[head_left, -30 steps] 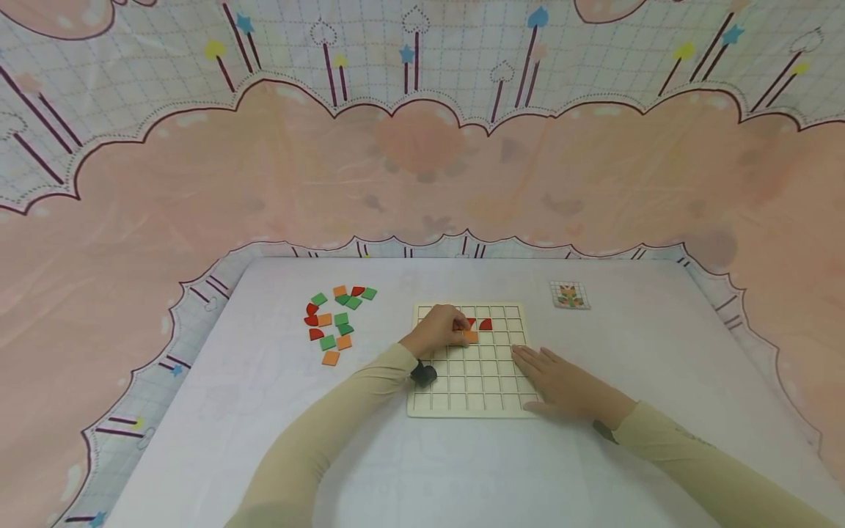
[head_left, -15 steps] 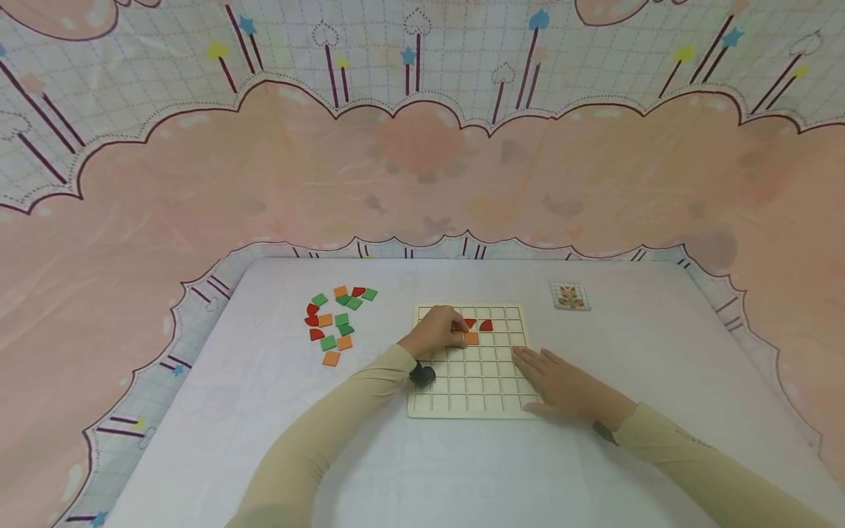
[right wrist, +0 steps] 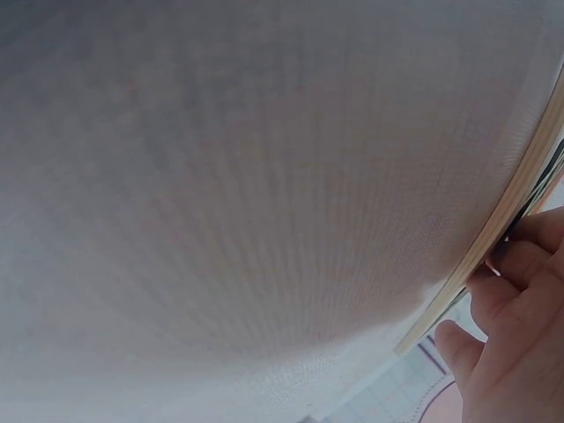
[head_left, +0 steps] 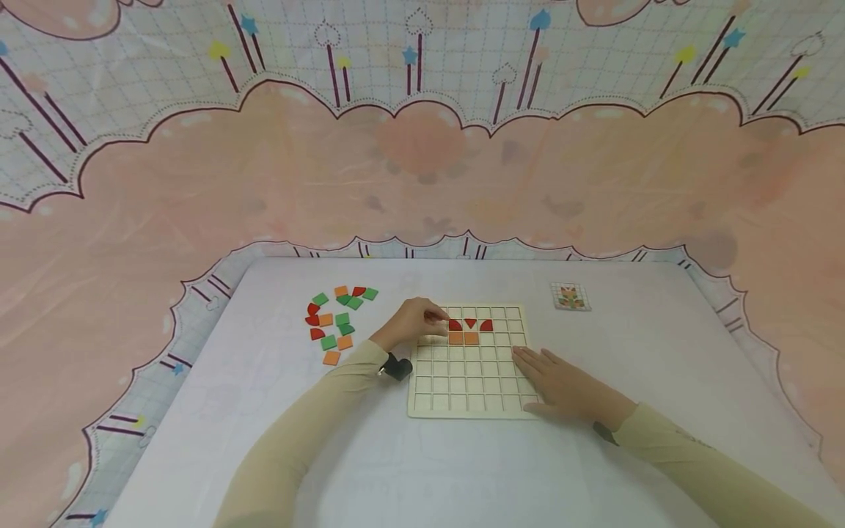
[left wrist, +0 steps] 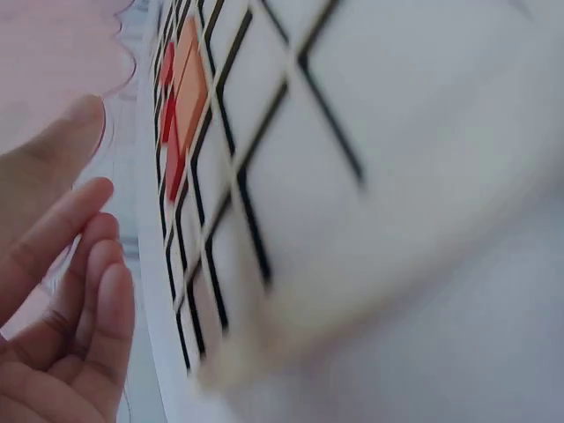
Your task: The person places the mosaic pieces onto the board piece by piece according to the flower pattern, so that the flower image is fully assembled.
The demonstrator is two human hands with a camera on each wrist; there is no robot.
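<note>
A cream grid board lies on the white table. On it, a red quarter-circle tile, a red triangle tile and another red quarter-circle tile form a row, with two orange square tiles below the first two. My left hand hovers at the board's upper left edge, fingers loosely bent and nothing held; the left wrist view shows its thumb and fingertips apart. My right hand lies across the board's right edge, its fingers touching the wooden rim in the right wrist view.
Left of the board lies a loose group of several tiles: green ones, red quarter circles and orange squares. A small pattern card sits at the back right. A printed curtain hangs behind the table.
My left hand has let go of the left orange square and moved left, uncovering that tile and the left red quarter circle. My right hand has stayed put.
</note>
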